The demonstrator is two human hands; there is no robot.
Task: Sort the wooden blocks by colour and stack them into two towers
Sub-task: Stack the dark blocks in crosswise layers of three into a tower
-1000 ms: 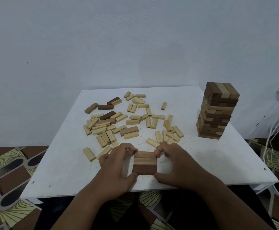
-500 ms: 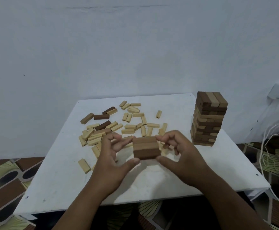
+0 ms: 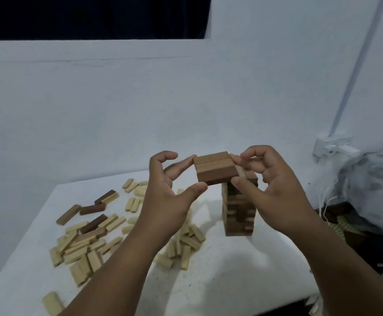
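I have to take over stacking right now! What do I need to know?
Left hand and right hand together pinch a bundle of brown blocks in the air, right above the tower.
Done: one tall tower stands on the white table.
Left: set the bundle on top, then gather the pale blocks and the few dark blocks still scattered on the left side.

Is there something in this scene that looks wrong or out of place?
Yes. The tower on the white table mixes pale and dark blocks, so it is not sorted by colour. Many loose blocks lie scattered.
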